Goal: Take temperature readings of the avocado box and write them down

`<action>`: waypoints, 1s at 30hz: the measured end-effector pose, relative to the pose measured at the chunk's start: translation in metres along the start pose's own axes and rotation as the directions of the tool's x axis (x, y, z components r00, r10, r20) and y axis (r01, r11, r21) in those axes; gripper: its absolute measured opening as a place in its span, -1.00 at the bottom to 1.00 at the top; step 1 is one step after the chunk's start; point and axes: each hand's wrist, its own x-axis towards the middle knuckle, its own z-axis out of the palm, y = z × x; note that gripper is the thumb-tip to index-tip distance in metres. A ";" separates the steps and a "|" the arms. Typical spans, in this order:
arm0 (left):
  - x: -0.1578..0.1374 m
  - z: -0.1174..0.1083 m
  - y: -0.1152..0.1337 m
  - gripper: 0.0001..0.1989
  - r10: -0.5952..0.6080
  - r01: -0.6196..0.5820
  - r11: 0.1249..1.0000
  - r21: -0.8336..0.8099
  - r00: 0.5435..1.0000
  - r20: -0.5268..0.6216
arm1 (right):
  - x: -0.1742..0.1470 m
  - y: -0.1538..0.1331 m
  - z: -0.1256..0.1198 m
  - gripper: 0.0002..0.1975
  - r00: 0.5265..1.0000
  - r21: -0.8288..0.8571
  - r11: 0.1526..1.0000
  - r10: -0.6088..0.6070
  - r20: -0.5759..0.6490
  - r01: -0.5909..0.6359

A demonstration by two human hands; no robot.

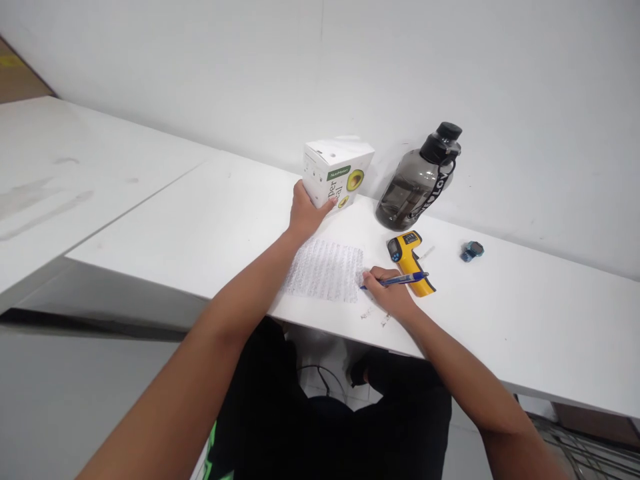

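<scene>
My left hand (309, 212) grips a white carton (333, 170) near its lower part, with the thumb across the front. Avocado pictures and a green label mark the carton's face. A blue pen (403, 279) is held in my right hand (390, 293), its tip low at the right edge of a sheet of paper (325, 272) covered with dense rows of small marks. The sheet lies flat between my two hands. Just beyond my right hand rests a yellow infrared thermometer (413, 260), its grip partly behind the pen.
A large dark-tinted water bottle (413, 180) with a black cap stands near the wall (210, 73). Farther right lies a small blue wristwatch-like device (472, 251). The white table (525, 320) has its front edge close to my lap, and a seam divides it on the left.
</scene>
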 end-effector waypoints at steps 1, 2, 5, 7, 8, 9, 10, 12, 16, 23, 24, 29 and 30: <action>0.000 0.000 0.000 -0.21 0.001 -0.001 1.000 -0.002 1.000 0.003 | 0.000 0.000 0.000 -0.52 1.000 0.000 1.000 -0.001 0.005 0.001; 0.000 0.000 0.001 -0.21 0.003 -0.003 1.000 -0.003 1.000 0.006 | 0.000 0.000 0.000 -0.52 1.000 0.000 1.000 -0.002 0.012 0.002; 0.000 0.000 0.000 -0.21 0.009 -0.009 1.000 0.009 1.000 0.007 | -0.001 -0.001 -0.001 -0.51 1.000 0.002 1.000 -0.011 0.020 0.011; 0.000 0.000 -0.001 -0.21 0.013 -0.013 1.000 0.020 1.000 0.004 | -0.001 -0.001 -0.001 -0.52 1.000 0.008 1.000 -0.023 0.009 0.023; 0.001 0.000 -0.002 -0.21 0.017 -0.017 1.000 0.020 1.000 0.003 | -0.001 -0.002 -0.001 -0.52 1.000 0.011 1.000 -0.028 0.003 0.028; 0.001 0.000 -0.003 -0.20 0.022 -0.022 1.000 0.017 1.000 0.003 | -0.002 -0.002 -0.001 -0.52 1.000 0.014 0.999 -0.031 -0.006 0.031; 0.001 0.000 -0.004 -0.19 0.028 -0.028 1.000 0.011 1.000 0.004 | -0.002 -0.002 -0.001 -0.51 0.999 0.016 0.999 -0.032 -0.013 0.032; 0.002 0.001 -0.006 -0.18 0.034 -0.034 0.999 0.001 0.999 0.008 | -0.002 -0.003 -0.001 -0.51 0.999 0.016 0.999 -0.031 -0.031 0.031; 0.003 0.002 -0.008 -0.17 0.020 -0.020 1.000 -0.014 1.000 0.006 | -0.002 -0.003 0.000 -0.52 0.999 -0.002 1.000 -0.031 -0.041 0.031; 0.008 0.005 -0.018 -0.13 0.041 -0.042 0.997 -0.064 0.999 -0.013 | -0.001 -0.003 -0.004 -0.45 0.999 0.006 1.000 -0.016 0.037 0.016; 0.009 0.006 -0.019 -0.13 0.045 -0.046 0.996 -0.072 0.999 -0.019 | -0.001 -0.003 -0.005 -0.45 1.000 0.014 1.000 -0.008 0.015 0.007; 0.007 0.004 -0.017 -0.14 0.030 -0.032 0.997 -0.069 0.999 -0.019 | 0.002 0.005 -0.005 -0.41 0.992 0.157 0.987 0.054 -0.112 -0.036; 0.007 0.004 -0.016 -0.14 0.025 -0.027 0.997 -0.066 1.000 -0.017 | 0.003 0.007 -0.005 -0.39 0.987 0.165 0.986 0.064 -0.145 -0.040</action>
